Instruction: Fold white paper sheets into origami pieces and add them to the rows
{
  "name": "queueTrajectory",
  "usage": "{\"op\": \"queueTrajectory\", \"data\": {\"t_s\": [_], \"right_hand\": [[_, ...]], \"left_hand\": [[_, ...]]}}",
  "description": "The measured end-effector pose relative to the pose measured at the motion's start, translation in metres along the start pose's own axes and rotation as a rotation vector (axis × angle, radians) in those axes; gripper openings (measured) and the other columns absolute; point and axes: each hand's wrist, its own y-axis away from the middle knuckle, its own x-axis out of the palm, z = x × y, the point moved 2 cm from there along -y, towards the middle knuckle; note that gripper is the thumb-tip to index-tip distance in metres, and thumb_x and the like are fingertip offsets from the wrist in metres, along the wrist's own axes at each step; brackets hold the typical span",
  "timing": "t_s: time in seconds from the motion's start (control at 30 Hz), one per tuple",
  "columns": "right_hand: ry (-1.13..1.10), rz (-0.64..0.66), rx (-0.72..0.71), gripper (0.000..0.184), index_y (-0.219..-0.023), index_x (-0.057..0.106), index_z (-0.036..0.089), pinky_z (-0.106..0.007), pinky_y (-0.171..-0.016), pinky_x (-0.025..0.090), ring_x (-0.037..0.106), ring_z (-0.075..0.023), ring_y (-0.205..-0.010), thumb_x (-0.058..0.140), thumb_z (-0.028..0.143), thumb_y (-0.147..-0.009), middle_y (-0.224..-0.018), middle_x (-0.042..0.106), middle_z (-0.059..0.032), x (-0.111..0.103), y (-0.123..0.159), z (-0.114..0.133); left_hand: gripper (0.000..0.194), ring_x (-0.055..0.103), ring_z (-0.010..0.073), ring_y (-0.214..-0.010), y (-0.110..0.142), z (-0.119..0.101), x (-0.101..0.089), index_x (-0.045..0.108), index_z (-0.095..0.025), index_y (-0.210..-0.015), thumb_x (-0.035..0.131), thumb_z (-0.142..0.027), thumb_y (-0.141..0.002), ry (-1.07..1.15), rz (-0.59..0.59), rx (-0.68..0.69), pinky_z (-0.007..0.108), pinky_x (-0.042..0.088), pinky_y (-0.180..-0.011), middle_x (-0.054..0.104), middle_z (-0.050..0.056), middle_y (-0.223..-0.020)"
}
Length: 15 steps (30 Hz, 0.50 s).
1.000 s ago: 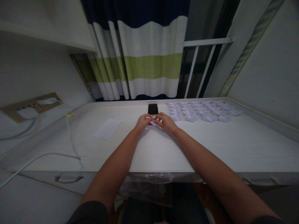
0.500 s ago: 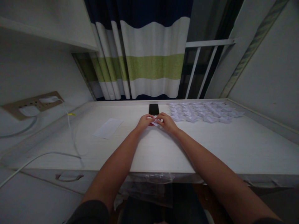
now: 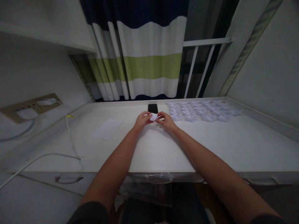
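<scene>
Between both hands, over the middle of the white desk, is a small piece of folded white paper. My left hand pinches its left side, and my right hand pinches the right side. Its pointed, creased face shows between the fingertips. Just behind the hands lies a black phone, its near end partly covered by them. To the right, rows of several folded white paper pieces stand on the desk. A flat sheet of white paper rests to the left.
A white cable runs across the desk's left part from the wall socket panel. A striped curtain hangs behind the desk. Clear plastic hangs at the front edge, above my lap.
The folded paper has been lifted and turned, so more of its pointed face shows. My hands have moved slightly apart around it. The view has shifted a little.
</scene>
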Motion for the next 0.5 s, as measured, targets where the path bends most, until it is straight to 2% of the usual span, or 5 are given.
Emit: {"op": "queueTrajectory", "data": {"t_s": [0.17, 0.27, 0.5], "right_hand": [[0.030, -0.046, -0.047, 0.012, -0.076, 0.055, 0.017, -0.023, -0.054, 0.045, 0.056, -0.0122, -0.064, 0.056, 0.024, -0.067, -0.070, 0.059, -0.0008, 0.000, 0.001, 0.006], [0.102, -0.056, -0.105, 0.009, -0.077, 0.056, 0.017, -0.022, -0.054, 0.044, 0.056, -0.0119, -0.064, 0.053, 0.022, -0.070, -0.070, 0.060, -0.0013, -0.001, 0.003, 0.010], [0.290, -0.057, -0.237, 0.012, -0.082, 0.059, 0.017, -0.023, -0.055, 0.045, 0.053, -0.0126, -0.067, 0.051, 0.019, -0.074, -0.077, 0.056, -0.0038, -0.003, 0.007, 0.016]], "left_hand": [[0.020, 0.059, 0.0103, -0.067, 0.002, 0.000, 0.001, 0.050, -0.015, -0.077, 0.064, -0.025, -0.066, 0.049, 0.057, -0.014, 0.032, 0.051, -0.068, 0.059, 0.001, -0.076], [0.020, 0.059, 0.0116, -0.070, 0.002, 0.001, 0.001, 0.050, -0.015, -0.077, 0.064, -0.026, -0.067, 0.050, 0.041, -0.048, 0.033, 0.050, -0.068, 0.060, 0.002, -0.080], [0.014, 0.059, 0.0122, -0.067, 0.002, 0.003, 0.001, 0.053, -0.013, -0.070, 0.061, -0.024, -0.069, 0.035, 0.043, -0.106, 0.031, 0.050, -0.068, 0.061, 0.004, -0.075]]}}
